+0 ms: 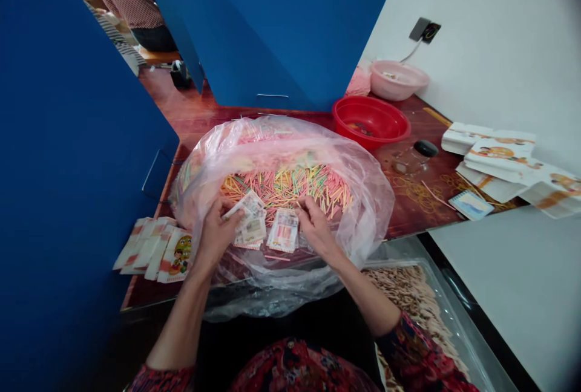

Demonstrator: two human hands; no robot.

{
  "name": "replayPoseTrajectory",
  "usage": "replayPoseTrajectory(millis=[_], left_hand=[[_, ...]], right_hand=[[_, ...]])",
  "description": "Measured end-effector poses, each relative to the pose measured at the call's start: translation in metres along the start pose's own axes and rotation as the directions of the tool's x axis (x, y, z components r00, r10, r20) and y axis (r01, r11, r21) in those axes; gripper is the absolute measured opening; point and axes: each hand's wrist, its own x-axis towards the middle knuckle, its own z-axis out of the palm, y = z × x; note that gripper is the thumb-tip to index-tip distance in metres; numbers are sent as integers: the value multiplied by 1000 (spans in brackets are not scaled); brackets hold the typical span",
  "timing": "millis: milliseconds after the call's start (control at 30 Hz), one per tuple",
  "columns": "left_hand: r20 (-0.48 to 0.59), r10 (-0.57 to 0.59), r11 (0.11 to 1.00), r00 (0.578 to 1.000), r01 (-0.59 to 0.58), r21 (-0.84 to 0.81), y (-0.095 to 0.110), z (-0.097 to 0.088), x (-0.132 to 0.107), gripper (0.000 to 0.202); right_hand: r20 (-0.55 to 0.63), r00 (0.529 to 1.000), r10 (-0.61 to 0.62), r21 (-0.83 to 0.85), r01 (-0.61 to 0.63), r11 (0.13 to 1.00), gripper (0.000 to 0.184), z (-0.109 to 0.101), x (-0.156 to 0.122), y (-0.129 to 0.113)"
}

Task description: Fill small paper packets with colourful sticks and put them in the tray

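A big clear plastic bag (363, 186) lies open on the table, full of thin coloured sticks (281, 183) in pink, green, yellow and orange. My left hand (215, 231) is closed on a small printed packet (247, 210) at the near edge of the stick pile. A second packet (284, 230) lies between my hands on other packets. My right hand (315, 225) rests on the sticks beside it, fingers curled in a pinch on sticks.
Flat printed packets (154, 250) lie fanned at the table's left edge. A red bowl (370, 120), a pink bowl (398, 79), a dark-capped jar (415, 156), rubber bands (420, 192) and stacked packets (503, 159) sit right. Blue partitions (59, 168) enclose the table. A lined bin (422, 307) stands lower right.
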Motion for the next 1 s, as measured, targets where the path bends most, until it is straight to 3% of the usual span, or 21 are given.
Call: replayPoseTrajectory(millis=[133, 233, 367, 467, 533, 600, 700, 900, 1000], left_hand=[[153, -192, 943, 969, 226, -246, 18, 2, -19, 47], [200, -215, 922, 956, 266, -282, 21, 5, -28, 48], [140, -185, 952, 973, 213, -220, 13, -1, -27, 45], [129, -144, 981, 981, 158, -112, 4, -15, -23, 43], [126, -51, 998, 991, 55, -28, -3, -25, -21, 37], [137, 86, 993, 987, -96, 65, -8, -32, -20, 31], [128, 200, 963, 971, -219, 157, -12, -34, -22, 27], [90, 182, 970, 979, -194, 147, 1, -24, -25, 28], [103, 126, 982, 987, -138, 129, 10, -22, -24, 31]], right_hand=[[90, 996, -22, 51, 17, 999, 18, 21, 14, -12], [148, 989, 7, 120, -25, 992, 15, 38, 27, -13], [171, 984, 58, 142, -82, 986, 7, 58, 35, -10], [186, 983, 4, 157, -34, 987, 13, 68, 35, -12], [194, 979, -55, 150, 25, 988, 5, 72, 34, -15], [199, 977, -80, 140, 53, 989, 8, 72, 32, -18], [204, 978, -41, 171, 5, 985, 12, 68, 30, -19], [317, 948, -11, 347, -105, 932, 38, 58, 30, -8], [286, 958, -24, 364, -86, 927, 46, 58, 29, -5]])
